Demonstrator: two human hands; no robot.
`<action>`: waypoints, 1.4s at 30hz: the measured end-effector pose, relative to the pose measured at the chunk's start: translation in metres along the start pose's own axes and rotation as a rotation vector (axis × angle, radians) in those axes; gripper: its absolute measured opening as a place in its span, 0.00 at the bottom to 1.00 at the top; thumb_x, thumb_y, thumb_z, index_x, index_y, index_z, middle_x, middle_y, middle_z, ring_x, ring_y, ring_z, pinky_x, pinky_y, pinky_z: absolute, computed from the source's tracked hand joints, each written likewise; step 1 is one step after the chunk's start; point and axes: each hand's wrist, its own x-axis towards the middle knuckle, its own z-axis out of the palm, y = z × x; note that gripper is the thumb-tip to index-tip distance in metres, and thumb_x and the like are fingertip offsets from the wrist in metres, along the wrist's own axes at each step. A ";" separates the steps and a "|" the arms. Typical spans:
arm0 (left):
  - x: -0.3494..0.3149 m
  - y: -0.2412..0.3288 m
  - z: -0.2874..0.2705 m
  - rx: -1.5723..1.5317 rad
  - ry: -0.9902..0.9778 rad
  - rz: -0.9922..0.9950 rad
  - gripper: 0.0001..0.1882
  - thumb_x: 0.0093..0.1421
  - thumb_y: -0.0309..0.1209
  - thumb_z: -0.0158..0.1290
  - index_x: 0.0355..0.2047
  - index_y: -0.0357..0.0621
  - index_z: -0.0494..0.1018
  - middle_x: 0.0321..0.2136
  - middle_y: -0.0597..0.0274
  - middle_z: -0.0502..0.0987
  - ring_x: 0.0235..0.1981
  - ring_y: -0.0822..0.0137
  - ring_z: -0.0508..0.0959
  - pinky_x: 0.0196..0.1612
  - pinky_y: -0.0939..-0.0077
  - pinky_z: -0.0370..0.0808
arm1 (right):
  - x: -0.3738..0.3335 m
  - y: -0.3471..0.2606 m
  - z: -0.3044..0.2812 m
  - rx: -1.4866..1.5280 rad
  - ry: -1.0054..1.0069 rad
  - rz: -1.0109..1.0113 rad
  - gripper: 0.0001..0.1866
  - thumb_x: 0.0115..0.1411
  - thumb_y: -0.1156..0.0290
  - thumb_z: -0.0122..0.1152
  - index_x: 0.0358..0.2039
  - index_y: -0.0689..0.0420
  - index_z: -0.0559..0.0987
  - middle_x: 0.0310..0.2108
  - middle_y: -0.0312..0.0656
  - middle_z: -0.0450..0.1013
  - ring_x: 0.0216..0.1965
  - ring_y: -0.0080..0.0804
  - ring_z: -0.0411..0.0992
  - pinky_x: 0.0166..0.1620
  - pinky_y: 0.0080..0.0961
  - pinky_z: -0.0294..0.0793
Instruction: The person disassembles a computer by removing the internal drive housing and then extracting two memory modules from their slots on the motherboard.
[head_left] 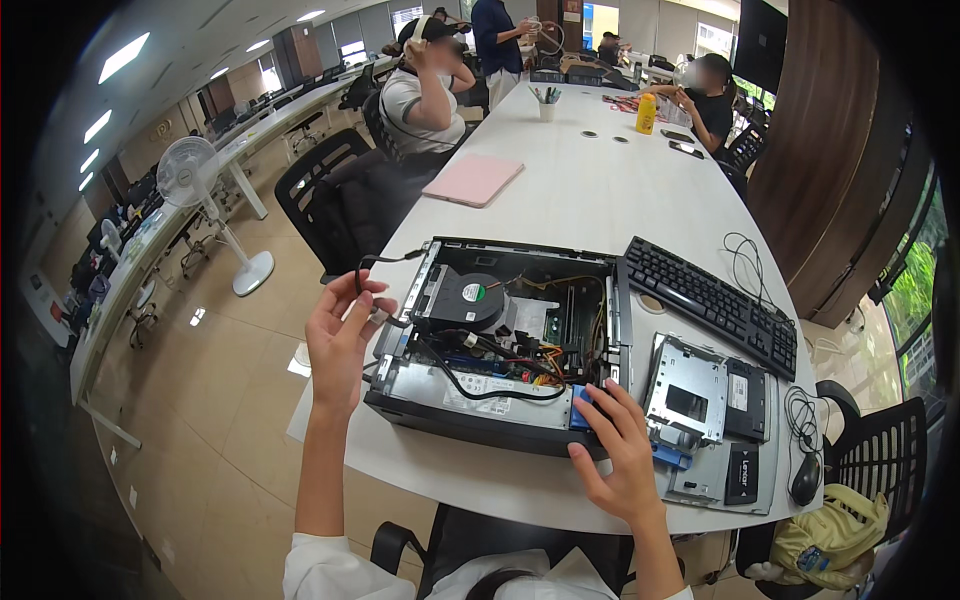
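Note:
An opened desktop computer case [500,425] lies flat on the white table in front of me, its insides showing. Within it are a black blower fan [465,303], coloured wires [545,362] and a long black cable looping over a metal drive or power unit [480,388]. At the case's left edge, my left hand [345,325] pinches a thin black cable [362,268] that bends up above the fingers. My right hand [622,455] rests on the near right corner with fingers stretched, touching a blue plastic part [582,408]. Its fingertips partly cover that part.
Right of the case are a black keyboard [710,305], a metal drive bracket [690,385], a side panel [715,495], a small black drive [742,473] and a mouse [805,480]. Farther off lie a pink folder [474,181], pen cup [547,108] and yellow bottle [646,114]. Other people sit nearby.

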 end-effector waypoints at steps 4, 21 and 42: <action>0.007 0.005 -0.002 0.020 0.000 0.026 0.15 0.69 0.23 0.52 0.54 0.31 0.71 0.47 0.52 0.79 0.44 0.66 0.82 0.54 0.71 0.80 | 0.002 -0.001 0.000 0.007 0.008 0.006 0.26 0.57 0.70 0.67 0.58 0.58 0.79 0.62 0.49 0.71 0.68 0.54 0.62 0.68 0.47 0.62; -0.001 0.007 -0.013 0.256 0.019 -0.099 0.16 0.70 0.36 0.55 0.45 0.33 0.78 0.33 0.55 0.84 0.34 0.70 0.85 0.37 0.74 0.85 | -0.001 -0.002 0.002 0.017 0.040 0.007 0.26 0.55 0.71 0.67 0.56 0.59 0.79 0.59 0.50 0.72 0.66 0.55 0.63 0.67 0.47 0.63; -0.009 0.018 0.002 0.179 -0.039 -0.131 0.17 0.64 0.25 0.60 0.50 0.31 0.71 0.42 0.49 0.82 0.42 0.65 0.84 0.47 0.70 0.85 | -0.002 0.001 0.004 0.033 0.063 0.015 0.26 0.54 0.70 0.68 0.55 0.58 0.80 0.58 0.48 0.72 0.66 0.53 0.63 0.67 0.47 0.63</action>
